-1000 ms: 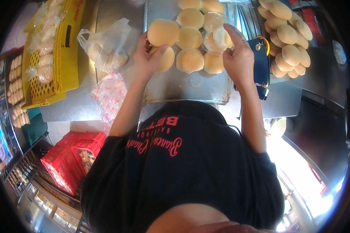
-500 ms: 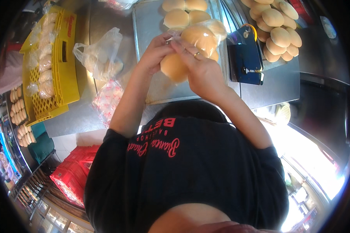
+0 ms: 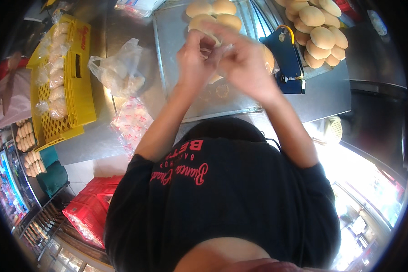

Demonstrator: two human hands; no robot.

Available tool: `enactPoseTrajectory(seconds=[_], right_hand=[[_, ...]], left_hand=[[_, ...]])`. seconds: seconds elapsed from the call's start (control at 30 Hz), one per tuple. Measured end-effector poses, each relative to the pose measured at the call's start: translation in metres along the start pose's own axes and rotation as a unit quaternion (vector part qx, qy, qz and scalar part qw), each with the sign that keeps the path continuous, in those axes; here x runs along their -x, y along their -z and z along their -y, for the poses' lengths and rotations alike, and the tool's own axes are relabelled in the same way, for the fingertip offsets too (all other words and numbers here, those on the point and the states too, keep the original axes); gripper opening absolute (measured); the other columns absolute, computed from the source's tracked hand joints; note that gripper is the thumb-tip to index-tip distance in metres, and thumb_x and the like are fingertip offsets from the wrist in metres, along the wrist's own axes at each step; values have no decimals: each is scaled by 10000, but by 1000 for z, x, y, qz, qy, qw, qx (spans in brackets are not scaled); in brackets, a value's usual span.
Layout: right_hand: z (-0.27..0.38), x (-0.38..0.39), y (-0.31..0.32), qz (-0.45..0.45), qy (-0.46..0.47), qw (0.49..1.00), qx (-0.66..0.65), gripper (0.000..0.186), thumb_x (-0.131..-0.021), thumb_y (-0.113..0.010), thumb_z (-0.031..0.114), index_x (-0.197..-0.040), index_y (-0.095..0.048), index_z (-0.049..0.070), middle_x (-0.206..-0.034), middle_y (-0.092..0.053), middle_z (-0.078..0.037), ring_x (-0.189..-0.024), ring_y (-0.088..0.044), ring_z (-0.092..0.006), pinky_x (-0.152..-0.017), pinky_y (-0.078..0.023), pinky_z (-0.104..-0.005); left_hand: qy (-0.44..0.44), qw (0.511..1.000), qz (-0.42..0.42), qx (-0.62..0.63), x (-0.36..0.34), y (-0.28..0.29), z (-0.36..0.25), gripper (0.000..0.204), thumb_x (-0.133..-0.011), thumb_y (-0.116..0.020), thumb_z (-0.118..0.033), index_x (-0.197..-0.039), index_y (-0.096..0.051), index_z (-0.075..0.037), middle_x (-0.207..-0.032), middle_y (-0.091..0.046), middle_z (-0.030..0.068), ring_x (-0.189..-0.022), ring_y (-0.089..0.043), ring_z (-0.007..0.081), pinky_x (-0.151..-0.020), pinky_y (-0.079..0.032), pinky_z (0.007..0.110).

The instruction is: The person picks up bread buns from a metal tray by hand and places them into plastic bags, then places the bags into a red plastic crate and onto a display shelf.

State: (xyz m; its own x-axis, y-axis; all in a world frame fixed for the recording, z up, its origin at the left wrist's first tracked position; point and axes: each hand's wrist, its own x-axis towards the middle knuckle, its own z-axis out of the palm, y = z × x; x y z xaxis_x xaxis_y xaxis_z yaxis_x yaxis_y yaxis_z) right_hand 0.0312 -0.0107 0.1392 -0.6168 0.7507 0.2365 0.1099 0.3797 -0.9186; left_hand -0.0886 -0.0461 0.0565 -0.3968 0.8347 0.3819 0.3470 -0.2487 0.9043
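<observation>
Over the metal tray point(image 3: 181, 102), my two hands meet at the gathered neck of a clear plastic bag of round buns point(image 3: 268, 59). My left hand point(image 3: 196, 59) is closed, its fingers curled and pinching the bag's neck. My right hand point(image 3: 248, 63) lies across the bag and hides most of it. Motion smears its fingers, so their grip cannot be made out. Several loose golden buns point(image 3: 213, 20) rest on the tray just beyond my hands. A blue bag-neck tape sealer point(image 3: 283, 59) stands to the right of the bag.
At left, a yellow crate point(image 3: 79, 77) holds bagged buns. A knotted plastic bag point(image 3: 120, 68) and printed packaging point(image 3: 132, 120) lie between crate and tray. Many buns point(image 3: 323, 37) are piled at far right. Red crates point(image 3: 88, 208) stand below the table at left.
My hands have risen slightly, and the right has swung up and over the bag. The bagged buns have shifted right and down, now mostly behind my right hand.
</observation>
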Motion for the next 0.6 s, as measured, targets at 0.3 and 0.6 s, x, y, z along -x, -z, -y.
enactPoseTrajectory(seconds=[0.3,0.6], right_hand=[[109,5,51,26,-218,886,-408,596,-725,-446,-142,-1313,-479,-51,-926,-664,-133,-449,-502,-83,-427,-420,-217],[-4,41,-9,146,-202,928,-277,486,-753,-440,-70,-1190,-620,42,-818,-659,-75,-454,-457,-59,-442,-391,-217]], left_hand=[[-300,847,265,-351,-32,74,-128,250,-823,-648,-208,-1030,-658,-69,-1118,-642,89,-1057,-583,316,-871,-471,399],[-175,873,300,-341,58,75,-47,121,-793,-609,-185,-848,-671,-97,-947,-668,54,-871,-620,293,-760,-475,409]])
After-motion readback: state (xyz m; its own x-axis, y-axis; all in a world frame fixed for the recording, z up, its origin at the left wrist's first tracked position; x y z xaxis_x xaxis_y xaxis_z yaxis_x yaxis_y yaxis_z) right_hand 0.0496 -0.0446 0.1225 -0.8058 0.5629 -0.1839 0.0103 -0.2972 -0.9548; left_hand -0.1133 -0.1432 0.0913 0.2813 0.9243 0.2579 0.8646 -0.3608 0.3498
